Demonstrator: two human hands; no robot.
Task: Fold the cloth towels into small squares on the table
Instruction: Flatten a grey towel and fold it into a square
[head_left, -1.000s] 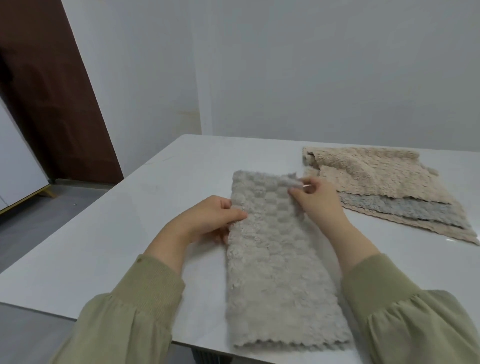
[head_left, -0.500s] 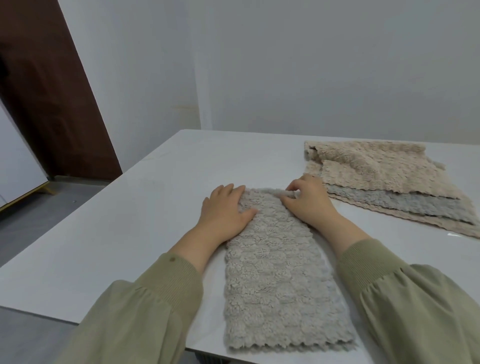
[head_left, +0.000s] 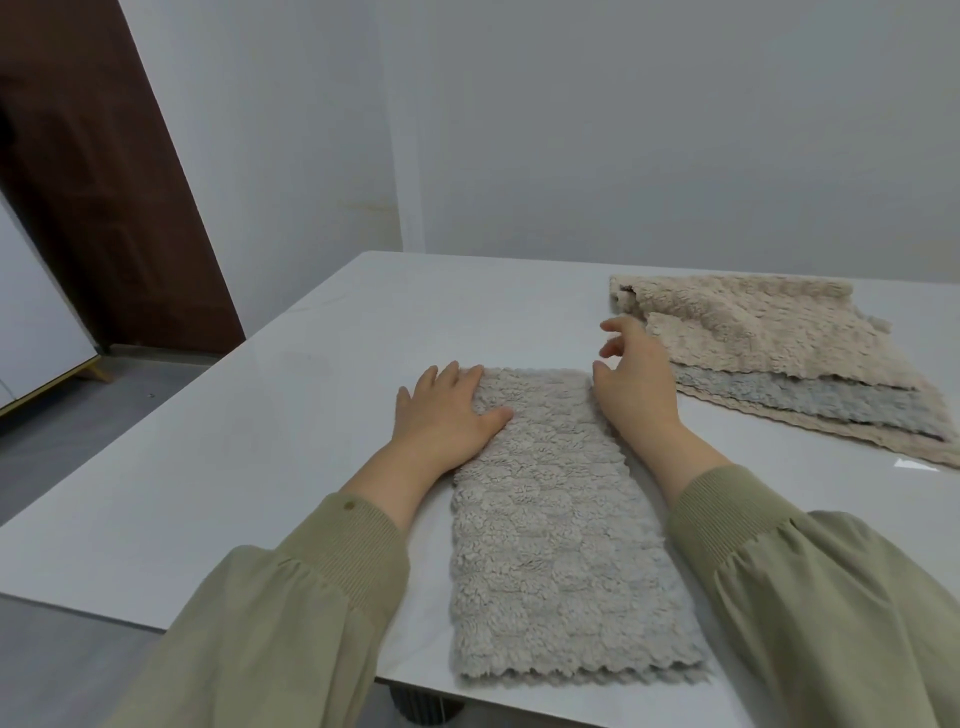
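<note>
On table (head_left: 208, 467), fluffy grey towel (head_left: 550, 545), folded.

A grey towel (head_left: 550, 545), folded into a long strip, is laid on the table (head_left: 260, 441) at lower centre. Its upper left corner is pressed by the flat left hand (head_left: 441, 415); the right hand (head_left: 634, 384) is held, fingers loosely bent, at the upper right corner. More towels (head_left: 769, 353) are piled at the right.

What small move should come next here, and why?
Probably pinch both far corners and fold them to the near edge: the grey towel is a long strip, not square; the left hand lies flat on one far corner, the right hand open by the other.
</note>
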